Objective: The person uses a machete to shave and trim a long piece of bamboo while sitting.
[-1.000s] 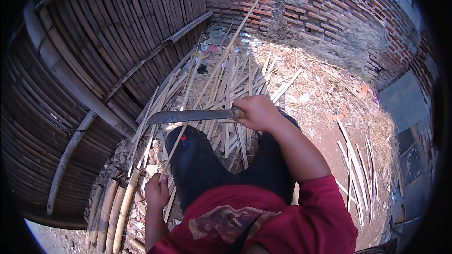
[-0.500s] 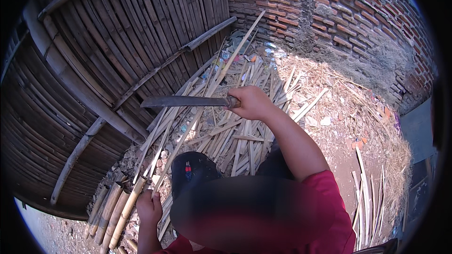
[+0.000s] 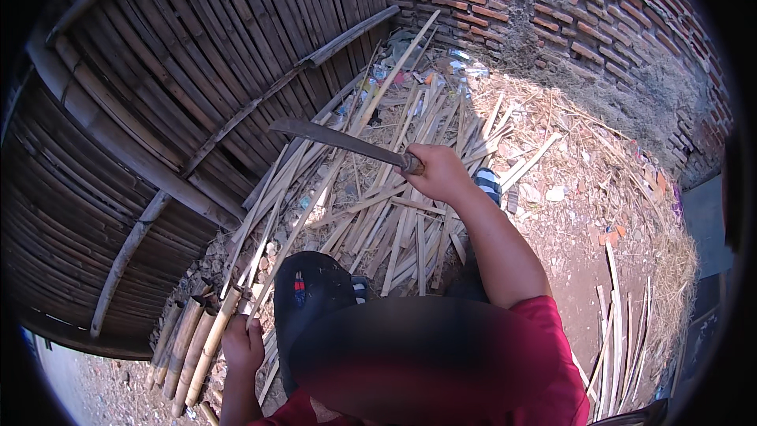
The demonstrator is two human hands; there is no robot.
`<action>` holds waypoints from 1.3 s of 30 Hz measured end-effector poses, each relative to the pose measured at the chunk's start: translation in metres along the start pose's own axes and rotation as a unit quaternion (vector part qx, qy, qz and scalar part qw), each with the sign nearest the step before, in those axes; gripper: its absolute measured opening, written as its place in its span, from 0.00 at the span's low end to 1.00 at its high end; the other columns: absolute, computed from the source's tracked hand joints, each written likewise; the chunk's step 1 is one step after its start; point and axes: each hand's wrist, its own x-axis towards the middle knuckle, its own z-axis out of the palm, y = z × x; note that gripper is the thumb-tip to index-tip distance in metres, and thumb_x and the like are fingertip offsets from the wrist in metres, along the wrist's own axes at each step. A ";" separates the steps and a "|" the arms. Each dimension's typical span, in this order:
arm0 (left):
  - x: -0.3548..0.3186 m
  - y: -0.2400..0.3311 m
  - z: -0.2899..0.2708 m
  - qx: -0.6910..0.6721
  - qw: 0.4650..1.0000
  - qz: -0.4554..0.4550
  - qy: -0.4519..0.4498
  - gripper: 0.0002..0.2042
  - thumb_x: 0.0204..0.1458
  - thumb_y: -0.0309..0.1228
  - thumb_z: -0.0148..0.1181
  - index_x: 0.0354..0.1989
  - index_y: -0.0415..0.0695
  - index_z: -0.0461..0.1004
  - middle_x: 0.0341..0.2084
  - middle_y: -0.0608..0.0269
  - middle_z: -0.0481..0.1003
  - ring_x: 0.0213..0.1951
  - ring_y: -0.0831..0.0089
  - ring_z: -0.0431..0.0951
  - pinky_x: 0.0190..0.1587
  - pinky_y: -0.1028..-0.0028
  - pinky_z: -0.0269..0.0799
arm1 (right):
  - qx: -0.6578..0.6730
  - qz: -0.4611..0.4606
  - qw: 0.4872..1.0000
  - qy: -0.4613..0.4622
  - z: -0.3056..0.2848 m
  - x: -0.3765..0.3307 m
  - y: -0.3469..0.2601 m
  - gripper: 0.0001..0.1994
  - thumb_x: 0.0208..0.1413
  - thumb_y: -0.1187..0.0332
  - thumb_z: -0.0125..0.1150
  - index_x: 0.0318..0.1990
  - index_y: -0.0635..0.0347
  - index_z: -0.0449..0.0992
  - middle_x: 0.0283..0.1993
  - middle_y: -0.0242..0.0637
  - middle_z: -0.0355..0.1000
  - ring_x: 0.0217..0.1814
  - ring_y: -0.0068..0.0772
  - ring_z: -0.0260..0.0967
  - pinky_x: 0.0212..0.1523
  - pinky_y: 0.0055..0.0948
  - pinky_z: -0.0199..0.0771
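My right hand (image 3: 441, 173) is closed round the handle of a machete (image 3: 339, 139), out in front of me. Its long dark blade points left, the tip raised slightly toward the far side, above the heap of strips. Low on the left, my left hand (image 3: 243, 345) is closed on the near end of a long bamboo strip (image 3: 322, 203). That strip slants away to the far right, passing under the blade toward the brick wall. Beneath the machete lies a loose pile of split bamboo strips (image 3: 410, 229).
A bamboo-slat wall (image 3: 197, 71) rises on the left, a brick wall (image 3: 583, 39) at the far side. Uncut bamboo poles (image 3: 188, 347) lie beside my left hand. More thin strips (image 3: 619, 339) lie on the right, near dry straw (image 3: 674, 284). My knee (image 3: 311, 292) is between my arms.
My right hand has shifted a little right, and the machete's blade has tilted so its tip is higher and farther right. My left hand keeps its hold on the strip.
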 end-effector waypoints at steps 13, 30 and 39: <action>-0.015 -0.035 -0.002 -0.034 0.999 0.015 0.020 0.13 0.62 0.37 0.56 0.34 0.38 0.75 0.22 0.42 0.74 0.29 0.41 0.75 0.33 0.50 0.68 | -0.098 -0.064 0.993 0.000 -0.027 -0.007 -0.078 0.13 0.43 0.64 0.70 0.37 0.54 0.76 0.29 0.41 0.75 0.33 0.53 0.76 0.34 0.48 0.75; -0.021 -0.093 -0.017 -0.116 0.991 0.058 0.037 0.15 0.62 0.40 0.57 0.33 0.39 0.75 0.24 0.43 0.76 0.28 0.42 0.78 0.31 0.51 0.70 | -0.251 -0.116 0.953 -0.120 -0.048 -0.010 -0.188 0.13 0.52 0.57 0.72 0.35 0.54 0.76 0.27 0.41 0.74 0.32 0.49 0.76 0.33 0.45 0.74; 0.014 -0.068 -0.010 -0.129 0.990 0.034 0.050 0.15 0.62 0.40 0.57 0.33 0.38 0.76 0.23 0.41 0.75 0.29 0.40 0.77 0.32 0.50 0.70 | -0.174 -0.065 0.980 -0.070 -0.034 0.038 -0.166 0.14 0.49 0.57 0.69 0.36 0.55 0.75 0.28 0.44 0.76 0.34 0.54 0.77 0.35 0.50 0.75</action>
